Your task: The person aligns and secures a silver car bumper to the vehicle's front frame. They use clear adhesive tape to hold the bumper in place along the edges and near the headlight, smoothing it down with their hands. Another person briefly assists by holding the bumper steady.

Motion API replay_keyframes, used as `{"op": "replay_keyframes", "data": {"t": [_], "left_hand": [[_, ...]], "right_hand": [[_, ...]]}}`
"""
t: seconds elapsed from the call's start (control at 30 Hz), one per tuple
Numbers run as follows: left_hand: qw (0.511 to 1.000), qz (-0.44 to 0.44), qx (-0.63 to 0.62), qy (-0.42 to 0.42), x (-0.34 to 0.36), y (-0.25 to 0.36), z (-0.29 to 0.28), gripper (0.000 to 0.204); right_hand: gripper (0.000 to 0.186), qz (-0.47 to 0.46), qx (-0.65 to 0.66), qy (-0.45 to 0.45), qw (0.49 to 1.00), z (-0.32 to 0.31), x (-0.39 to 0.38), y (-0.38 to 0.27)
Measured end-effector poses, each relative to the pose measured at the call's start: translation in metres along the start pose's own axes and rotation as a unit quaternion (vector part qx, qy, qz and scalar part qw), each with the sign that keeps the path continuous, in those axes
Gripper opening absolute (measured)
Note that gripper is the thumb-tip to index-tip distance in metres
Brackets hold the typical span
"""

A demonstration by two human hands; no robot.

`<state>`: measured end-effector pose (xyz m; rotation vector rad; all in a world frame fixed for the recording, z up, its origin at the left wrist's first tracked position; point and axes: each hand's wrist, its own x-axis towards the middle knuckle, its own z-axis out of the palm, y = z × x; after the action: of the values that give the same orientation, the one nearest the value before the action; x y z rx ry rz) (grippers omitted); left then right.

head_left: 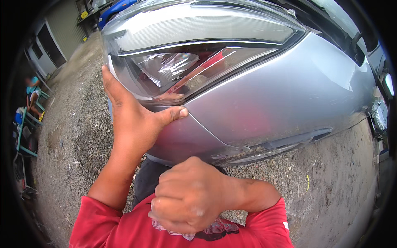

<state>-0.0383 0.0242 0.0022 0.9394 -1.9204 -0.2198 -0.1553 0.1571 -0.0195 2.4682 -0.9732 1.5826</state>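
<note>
A silver car's front corner lies before me, with a clear-lensed headlight above a body seam. My left hand is spread on this corner: its fingers reach up along the headlight's outer side, partly hidden, and its thumb rests on the silver panel just under the lens. My right hand is closed in a fist below the car, in front of my red shirt, back upward; whatever it may hold is hidden.
A person sits on a green chair at the far left, near assorted items. Behind are a shed wall with a door and part of a blue vehicle. Gravel and dirt surround the car; another vehicle is at the right edge.
</note>
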Motion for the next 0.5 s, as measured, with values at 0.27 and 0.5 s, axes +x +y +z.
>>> {"op": "replay_keyframes", "data": {"t": [0.27,0.5], "left_hand": [[1.0,-0.001,-0.011,-0.028,-0.007,0.003,0.005,0.17],[0.999,-0.02,-0.025,-0.019,-0.011,-0.004,0.002,0.166]], "right_hand": [[0.015,0.111,-0.166,0.032,0.979,-0.002,-0.021,-0.016],[0.083,0.325,-0.431,-0.147,0.829,0.013,-0.021,-0.043]]}}
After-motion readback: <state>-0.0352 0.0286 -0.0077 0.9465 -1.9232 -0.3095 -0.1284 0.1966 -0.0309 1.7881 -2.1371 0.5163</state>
